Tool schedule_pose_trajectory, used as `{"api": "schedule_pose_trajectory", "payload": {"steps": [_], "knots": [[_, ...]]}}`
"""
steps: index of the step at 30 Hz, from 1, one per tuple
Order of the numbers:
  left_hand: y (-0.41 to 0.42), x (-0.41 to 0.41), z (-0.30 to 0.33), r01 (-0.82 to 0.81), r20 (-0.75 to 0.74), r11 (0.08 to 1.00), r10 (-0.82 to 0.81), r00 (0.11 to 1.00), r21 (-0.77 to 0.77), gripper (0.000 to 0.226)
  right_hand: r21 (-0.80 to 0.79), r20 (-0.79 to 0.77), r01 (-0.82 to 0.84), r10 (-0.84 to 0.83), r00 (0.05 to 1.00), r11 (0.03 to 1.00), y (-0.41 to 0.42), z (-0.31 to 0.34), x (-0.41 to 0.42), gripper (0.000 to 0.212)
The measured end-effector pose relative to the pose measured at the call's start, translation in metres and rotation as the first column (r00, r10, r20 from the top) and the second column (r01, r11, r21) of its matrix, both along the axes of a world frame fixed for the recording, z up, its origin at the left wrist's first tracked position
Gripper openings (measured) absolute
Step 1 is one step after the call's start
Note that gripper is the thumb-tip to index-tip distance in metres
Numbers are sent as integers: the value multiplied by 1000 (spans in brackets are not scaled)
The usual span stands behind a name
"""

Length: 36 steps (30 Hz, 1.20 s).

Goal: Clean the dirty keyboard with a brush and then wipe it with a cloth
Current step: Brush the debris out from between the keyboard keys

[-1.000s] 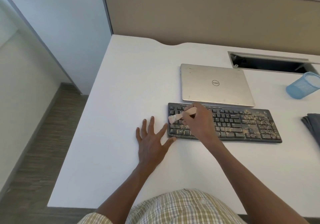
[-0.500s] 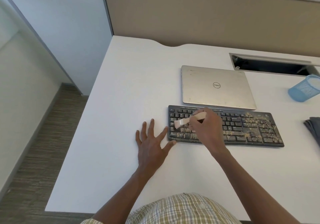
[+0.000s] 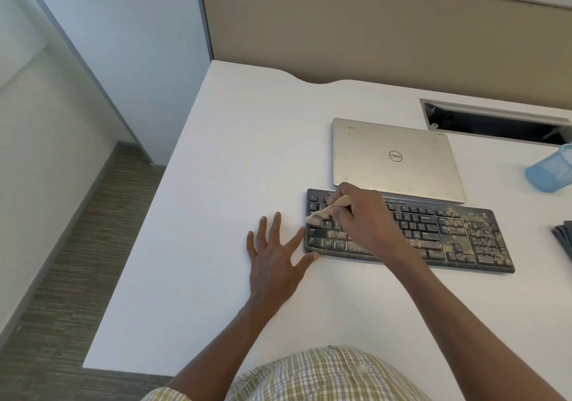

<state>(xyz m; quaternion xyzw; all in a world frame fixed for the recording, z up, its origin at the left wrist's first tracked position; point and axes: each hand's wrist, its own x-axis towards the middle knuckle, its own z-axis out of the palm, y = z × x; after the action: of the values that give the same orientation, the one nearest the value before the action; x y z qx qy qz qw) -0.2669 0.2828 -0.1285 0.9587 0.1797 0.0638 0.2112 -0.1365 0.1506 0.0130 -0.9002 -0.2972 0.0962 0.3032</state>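
Observation:
A black keyboard (image 3: 458, 236) speckled with tan dirt lies on the white desk (image 3: 235, 159). My right hand (image 3: 365, 218) grips a small wooden brush (image 3: 325, 211), its bristles on the keys at the keyboard's left end. My left hand (image 3: 275, 255) lies flat on the desk with fingers spread, index finger and thumb touching the keyboard's left edge. A dark folded cloth (image 3: 565, 239) shows at the right frame edge, mostly cut off.
A shut silver laptop (image 3: 393, 159) lies just behind the keyboard. A blue mesh cup (image 3: 551, 170) lies tipped at the far right. A cable slot (image 3: 495, 122) opens in the desk at the back. The desk's left edge drops to a carpeted floor.
My right hand has swept the brush back toward the keyboard's left edge after moving slightly right. My left hand has stayed flat in place.

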Motion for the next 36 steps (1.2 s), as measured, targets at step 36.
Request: {"api": "schedule_pose_trajectory", "payload": {"steps": [36], "knots": [[0,0,-3,-9,22,1000,9,1000,4,63,-40,13,355,-355,935,934,8,-10,-9,3]]}}
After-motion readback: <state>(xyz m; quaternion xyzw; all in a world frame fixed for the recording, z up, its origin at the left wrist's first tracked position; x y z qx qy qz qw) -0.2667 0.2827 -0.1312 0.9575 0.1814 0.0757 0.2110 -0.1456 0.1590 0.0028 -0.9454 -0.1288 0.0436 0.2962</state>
